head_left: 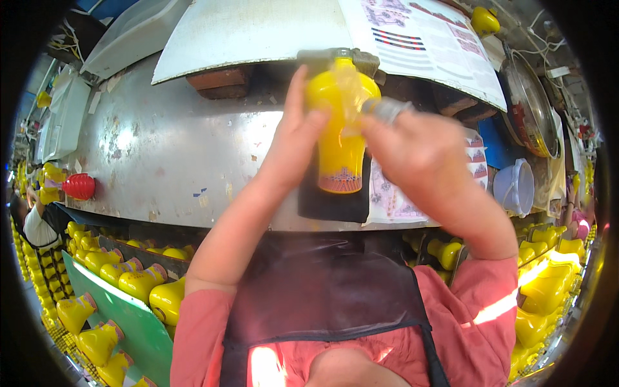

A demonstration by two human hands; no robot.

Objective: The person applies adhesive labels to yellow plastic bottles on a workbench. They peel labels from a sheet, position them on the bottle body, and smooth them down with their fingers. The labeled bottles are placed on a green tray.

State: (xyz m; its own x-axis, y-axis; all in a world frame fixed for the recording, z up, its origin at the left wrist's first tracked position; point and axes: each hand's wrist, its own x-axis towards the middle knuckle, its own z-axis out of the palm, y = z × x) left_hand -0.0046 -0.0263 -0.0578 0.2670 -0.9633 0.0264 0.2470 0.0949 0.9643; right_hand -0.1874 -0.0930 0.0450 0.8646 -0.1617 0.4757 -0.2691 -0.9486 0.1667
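A glossy yellow vase (340, 151) lies over a black pad (309, 203) at the middle of the metal table, its narrow neck pointing away from me. A patterned pink and blue band rings its near end. My left hand (298, 126) holds the vase's left side, thumb against the wall and index finger stretched along it; the other fingers are hidden. My right hand (416, 142) is closed round a small scraper-like tool (387, 109) with a greyish grip. Its translucent flat part (351, 97) lies across the vase's upper wall, smeared by motion.
Patterned decal sheets (393, 200) lie right of the pad. A white board (251, 32) rests on bricks (219, 80) at the back. A pale bucket (514, 187) stands right; a red ribbed object (79, 186) sits left. Yellow vases (142, 282) line both sides below the table.
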